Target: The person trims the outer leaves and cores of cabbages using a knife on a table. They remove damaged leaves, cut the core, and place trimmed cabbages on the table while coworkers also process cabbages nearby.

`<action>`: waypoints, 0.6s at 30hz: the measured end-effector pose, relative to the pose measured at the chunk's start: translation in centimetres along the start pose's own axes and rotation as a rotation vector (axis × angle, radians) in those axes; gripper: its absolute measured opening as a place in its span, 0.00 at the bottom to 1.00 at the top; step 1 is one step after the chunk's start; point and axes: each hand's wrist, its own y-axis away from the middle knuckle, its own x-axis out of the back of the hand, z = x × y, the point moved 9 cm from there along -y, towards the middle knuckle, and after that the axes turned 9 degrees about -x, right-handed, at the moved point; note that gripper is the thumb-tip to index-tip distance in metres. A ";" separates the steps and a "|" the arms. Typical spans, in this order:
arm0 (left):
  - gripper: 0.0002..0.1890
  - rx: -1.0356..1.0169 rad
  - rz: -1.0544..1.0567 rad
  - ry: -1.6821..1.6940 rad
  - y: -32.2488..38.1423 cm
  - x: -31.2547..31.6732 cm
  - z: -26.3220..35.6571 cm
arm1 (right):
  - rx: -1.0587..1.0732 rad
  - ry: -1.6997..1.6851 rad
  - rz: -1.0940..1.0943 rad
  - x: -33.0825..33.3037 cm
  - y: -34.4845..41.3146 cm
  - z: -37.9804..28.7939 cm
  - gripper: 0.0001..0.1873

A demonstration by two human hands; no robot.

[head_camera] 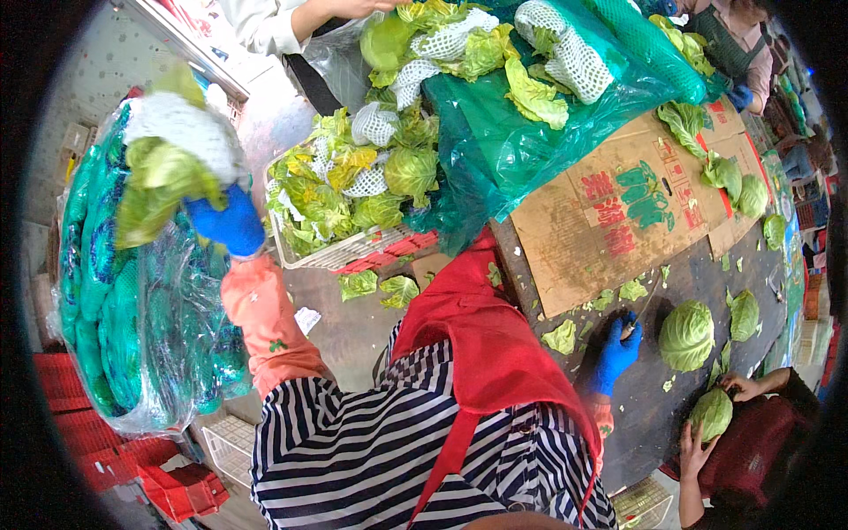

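My left hand [226, 217], in a blue glove, grips a blurred bundle of loose cabbage leaves [165, 175] with white foam netting [189, 129] around part of it. It is raised at the left, beside a crate heaped with leaves and netting. My right hand [617, 351], also in a blue glove, rests over the dark table and is closed on the handle of a thin-bladed knife [628, 327]. Right of it a trimmed cabbage head [687, 335] lies on the table, with leaf scraps around. Both forearms wear coral sleeves.
A pale plastic crate [318, 255] holds leaves and foam nets. Green net sacks [119, 318] in clear plastic stand at the left. Flattened cardboard [570, 245] and green plastic [483, 152] cover part of the table. A co-worker's hands hold another cabbage [712, 414] at lower right; others work beyond.
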 end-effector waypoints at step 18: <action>0.17 0.091 -1.461 0.811 36.7 -18.5 15.3 | 0.195 0.508 0.076 1.0 0.0 -1.2 0.15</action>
